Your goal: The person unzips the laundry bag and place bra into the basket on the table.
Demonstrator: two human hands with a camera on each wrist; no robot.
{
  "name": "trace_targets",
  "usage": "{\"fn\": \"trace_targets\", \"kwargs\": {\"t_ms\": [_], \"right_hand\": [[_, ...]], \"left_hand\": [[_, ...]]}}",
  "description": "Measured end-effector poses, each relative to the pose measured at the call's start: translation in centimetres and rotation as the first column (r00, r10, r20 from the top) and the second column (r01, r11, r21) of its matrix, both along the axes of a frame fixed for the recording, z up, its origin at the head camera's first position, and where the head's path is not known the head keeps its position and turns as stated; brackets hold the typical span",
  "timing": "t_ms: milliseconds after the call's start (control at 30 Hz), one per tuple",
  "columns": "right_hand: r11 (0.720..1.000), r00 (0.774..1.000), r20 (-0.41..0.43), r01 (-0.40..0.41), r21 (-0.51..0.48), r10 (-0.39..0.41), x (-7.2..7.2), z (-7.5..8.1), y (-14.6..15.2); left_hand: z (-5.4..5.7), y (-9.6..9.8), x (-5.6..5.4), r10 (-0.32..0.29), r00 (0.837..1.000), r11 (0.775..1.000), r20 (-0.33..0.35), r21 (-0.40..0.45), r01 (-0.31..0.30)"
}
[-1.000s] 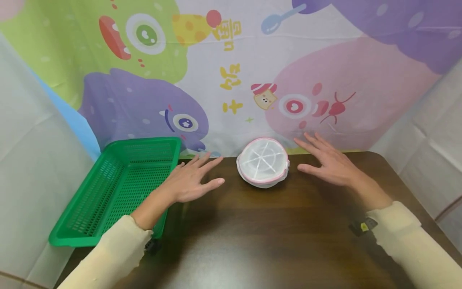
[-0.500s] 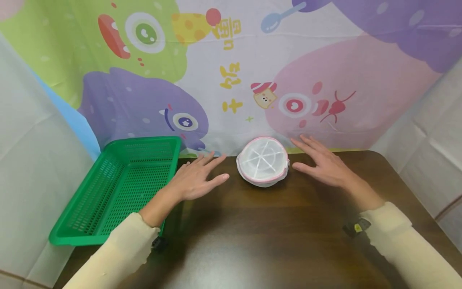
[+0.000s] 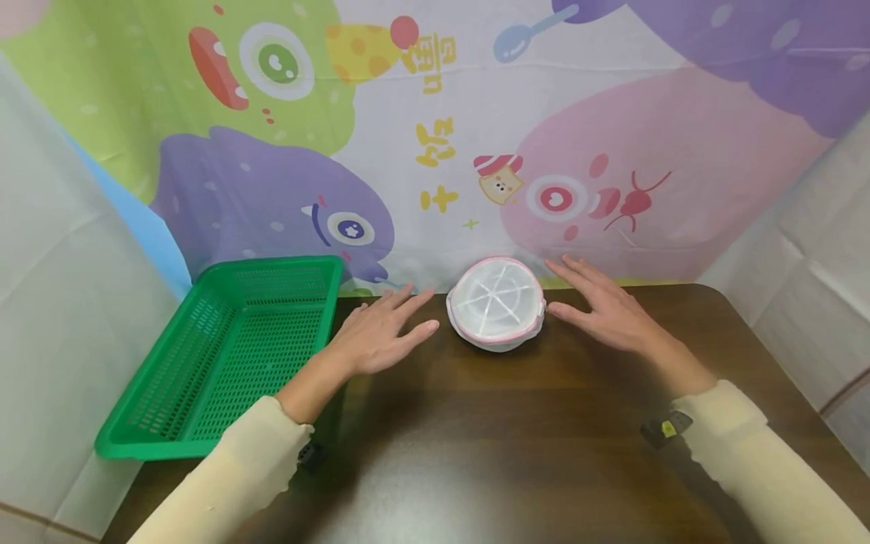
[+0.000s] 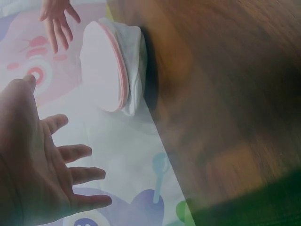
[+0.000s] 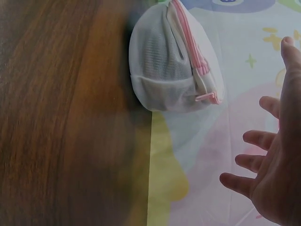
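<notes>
The mesh bag [image 3: 496,302] rests on the table [image 3: 516,438] near its rear edge, between the two hands. Its form is a squat drum: a flat, round top face of translucent white fabric carries pale strips that radiate from the centre like spokes. The side wall is fine, soft netting with a horizontal seam. A pink zipper [image 5: 188,37] follows the rim and ends at a pink pull tab [image 5: 205,97].

The left hand [image 3: 377,332] is positioned between the bag and the green basket [image 3: 152,451], fingers extended and spread wide, holding nothing. The right hand [image 3: 612,306] is positioned just beside the opposite side of the bag, fingers likewise spread, thumb apart, holding nothing.

The basket is rigid plastic, rectangular, with slotted walls and a perforated floor. The tabletop is dark, wood-grained and semi-gloss, with a rounded corner. Behind it hangs a creased, printed cloth [image 3: 435,242].
</notes>
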State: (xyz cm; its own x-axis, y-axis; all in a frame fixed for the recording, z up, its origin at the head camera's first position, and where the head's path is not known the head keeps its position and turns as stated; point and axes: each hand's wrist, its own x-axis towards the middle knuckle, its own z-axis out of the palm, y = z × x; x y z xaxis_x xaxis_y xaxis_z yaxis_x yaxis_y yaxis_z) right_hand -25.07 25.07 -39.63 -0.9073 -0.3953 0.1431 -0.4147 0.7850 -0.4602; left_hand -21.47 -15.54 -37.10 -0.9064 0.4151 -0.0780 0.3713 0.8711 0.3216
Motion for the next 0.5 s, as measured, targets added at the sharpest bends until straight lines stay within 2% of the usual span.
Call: {"fn": "trace_targets", "kwargs": {"t_ms": [200, 500], "right_hand": [[1.000, 1.000, 0.002, -0.001, -0.026, 0.001, 0.0, -0.2, -0.3], [0.998, 1.000, 0.021, 0.014, -0.060, -0.013, 0.1, -0.5, -0.7]], "left_hand": [[-0.3, 0.6, -0.3, 0.011, 1.000, 1.000, 0.005, 0.002, -0.011], [-0.7, 1.2, -0.4, -0.007, 1.000, 1.000, 0.010, -0.005, 0.007]]}}
